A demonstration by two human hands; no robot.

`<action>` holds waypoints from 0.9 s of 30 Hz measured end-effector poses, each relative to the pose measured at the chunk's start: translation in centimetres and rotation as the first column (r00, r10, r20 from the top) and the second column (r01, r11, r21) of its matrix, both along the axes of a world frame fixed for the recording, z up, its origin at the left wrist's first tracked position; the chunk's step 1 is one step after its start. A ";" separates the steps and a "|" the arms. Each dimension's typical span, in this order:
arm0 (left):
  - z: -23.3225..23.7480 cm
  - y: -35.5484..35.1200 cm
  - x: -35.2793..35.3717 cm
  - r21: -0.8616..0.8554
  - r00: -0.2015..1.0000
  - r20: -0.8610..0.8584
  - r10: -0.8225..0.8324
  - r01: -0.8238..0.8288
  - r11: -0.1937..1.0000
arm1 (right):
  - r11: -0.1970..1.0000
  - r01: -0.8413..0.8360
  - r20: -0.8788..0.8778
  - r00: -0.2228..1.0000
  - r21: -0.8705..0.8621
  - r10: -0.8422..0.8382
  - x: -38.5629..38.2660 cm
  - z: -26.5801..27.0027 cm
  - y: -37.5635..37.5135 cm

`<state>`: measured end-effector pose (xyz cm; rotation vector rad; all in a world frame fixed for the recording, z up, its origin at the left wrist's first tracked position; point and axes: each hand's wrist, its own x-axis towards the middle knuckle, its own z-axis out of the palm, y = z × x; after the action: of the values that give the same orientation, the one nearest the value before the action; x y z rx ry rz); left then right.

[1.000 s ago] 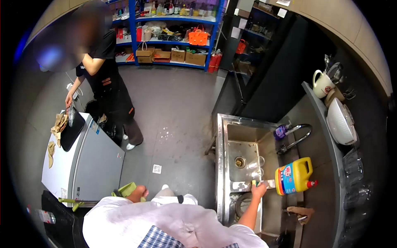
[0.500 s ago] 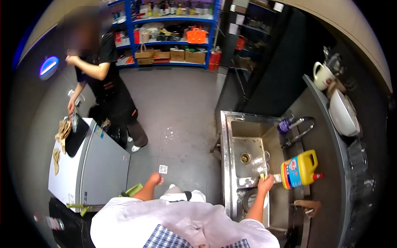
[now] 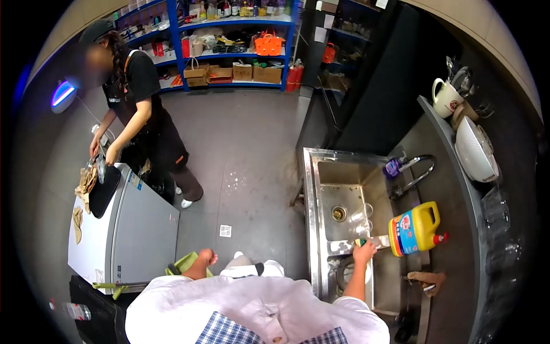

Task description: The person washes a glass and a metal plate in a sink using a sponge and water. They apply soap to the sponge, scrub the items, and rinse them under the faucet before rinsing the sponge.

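My right hand (image 3: 365, 252) is over the divider of the steel sink (image 3: 311, 223), its fingers closed on a small yellow and green sponge (image 3: 360, 242). Just right of it a yellow jug with a red cap (image 3: 413, 229) stands at the sink's edge. Clear glasses (image 3: 363, 212) lie in the upper basin, near the drain. Part of a round pan (image 3: 344, 274) shows in the lower basin. My left hand (image 3: 208, 256) hangs over the floor, away from the sink, its fingers curled; whether anything is in them is too small to tell.
A co-worker (image 3: 143, 109) leans over a black tray (image 3: 105, 192) and brown paper on the white freezer (image 3: 146, 223). Beyond the basin are a faucet (image 3: 421, 172) and a purple bottle (image 3: 392, 167). A shelf at right holds a mug (image 3: 446, 98) and white bowls (image 3: 475, 152).
My right hand has shifted slightly with the sponge, and my left hand has moved a little left and down. The co-worker has bent forward and brought both hands to the tray.
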<state>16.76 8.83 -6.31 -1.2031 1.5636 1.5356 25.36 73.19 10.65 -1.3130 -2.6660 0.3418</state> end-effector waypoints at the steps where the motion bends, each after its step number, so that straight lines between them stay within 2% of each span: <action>1: 0.2 0.2 -0.4 0.023 1.000 -0.026 -0.009 0.010 1.000 | 1.000 0.021 0.014 1.000 -0.008 -0.021 -0.5 0.5 -0.3; 3: 0.8 0.3 -0.9 0.040 0.998 -0.060 -0.031 0.033 0.999 | 0.997 0.069 0.050 0.996 -0.028 -0.068 -0.6 1.8 -1.5; 6: 1.3 0.8 -1.3 0.038 0.995 -0.088 -0.056 0.059 0.998 | 0.995 0.048 0.018 0.999 0.090 -0.050 -0.6 -2.5 -0.8; 7: 1.3 1.0 -1.1 0.032 0.994 -0.091 -0.059 0.063 0.998 | 0.998 0.064 0.054 0.997 -0.023 -0.063 -0.7 -3.0 -0.3; 10: 1.2 1.0 -0.2 -0.025 0.993 -0.073 -0.094 0.092 0.995 | 0.996 0.027 0.016 0.999 0.090 -0.028 0.0 -5.1 -0.3; 11: 1.3 0.8 0.4 0.007 0.995 -0.048 -0.083 0.083 0.997 | 0.997 0.017 0.046 0.999 0.070 -0.020 0.1 -5.6 0.2; 13: -0.2 0.4 0.8 0.079 0.998 -0.015 -0.064 0.065 0.995 | 0.998 0.054 0.111 0.992 -0.016 -0.052 0.1 -3.6 0.3; 14: -0.4 0.6 0.5 0.033 0.995 -0.010 -0.103 0.103 0.994 | 0.996 0.069 0.131 0.989 -0.051 -0.062 -0.6 -1.8 0.3; 16: 0.7 0.8 1.1 -0.059 0.987 0.012 -0.163 0.164 0.985 | 0.995 0.081 0.039 0.996 0.061 -0.083 -1.3 -1.5 1.1; 18: 1.1 0.9 1.5 -0.037 0.996 -0.028 -0.087 0.086 0.996 | 0.995 0.097 0.059 0.994 -0.011 -0.096 -1.9 -2.2 1.8; 20: 0.5 0.7 1.6 -0.041 0.999 -0.021 -0.048 0.047 0.998 | 0.998 0.068 0.127 0.989 0.014 -0.069 -1.4 -3.1 0.9; 21: 0.3 0.5 1.3 -0.007 0.994 0.001 -0.105 0.105 0.994 | 0.998 0.067 0.099 0.993 -0.019 -0.064 -1.4 -3.2 1.2; 24: 2.0 1.0 0.2 -0.056 0.993 -0.096 -0.070 0.065 0.996 | 0.995 0.093 0.162 0.983 -0.020 -0.088 -2.2 -1.1 0.4; 25: 2.1 0.7 0.2 -0.013 0.990 -0.134 -0.032 0.031 0.999 | 0.994 0.094 0.072 0.993 0.055 -0.098 -2.3 -2.6 1.1; 27: 2.3 0.3 0.3 -0.009 0.992 -0.118 -0.036 0.035 0.999 | 0.993 0.074 0.041 0.996 0.093 -0.078 -2.2 -3.7 1.1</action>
<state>17.06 9.09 -4.02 -1.0996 1.6585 1.6056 23.20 74.30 6.98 -1.4054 -2.6239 0.1808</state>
